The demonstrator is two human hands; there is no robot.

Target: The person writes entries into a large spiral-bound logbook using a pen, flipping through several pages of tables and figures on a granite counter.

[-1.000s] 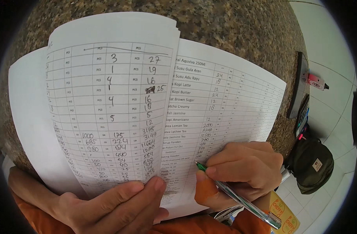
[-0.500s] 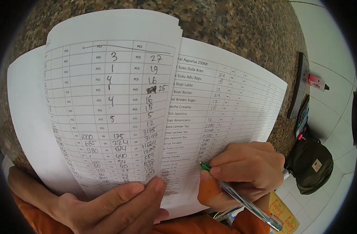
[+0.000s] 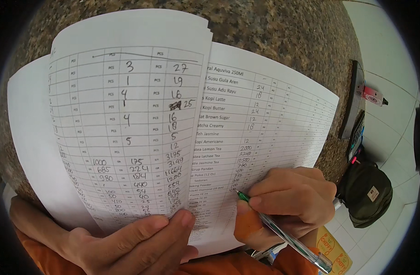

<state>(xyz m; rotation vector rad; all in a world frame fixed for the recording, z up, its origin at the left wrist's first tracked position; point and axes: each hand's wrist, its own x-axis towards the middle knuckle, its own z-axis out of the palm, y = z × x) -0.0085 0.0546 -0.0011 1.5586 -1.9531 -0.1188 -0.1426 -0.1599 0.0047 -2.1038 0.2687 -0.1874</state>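
My left hand [image 3: 141, 243] is closed on the lower edge of a curled-over sheet [image 3: 127, 34], a printed table filled with handwritten figures. Under it lies another printed list [image 3: 288, 110], its left part covered by the curl. My right hand [image 3: 288, 197] grips a ballpoint pen [image 3: 290, 238] with a green grip and a shiny silver barrel. The pen's tip is at a column of handwritten figures in the lower part of that list. An orange patch [image 3: 247, 227] shows below my right thumb; I cannot tell what it is.
The papers lie over a speckled brown stone tabletop [image 3: 274, 23]. Past its right edge are a dark flat panel [image 3: 351, 101], a device with keys [image 3: 356, 133], a small pink-and-white item [image 3: 371, 95], a dark green pouch [image 3: 366, 197] and a yellow printed package [image 3: 333, 250]. White tiles [image 3: 398, 151] lie beyond.
Another handwritten figure has appeared at the pen's tip, and the pen has shifted very slightly. The curled sheet has moved a little to the left; my left hand has stayed in place.
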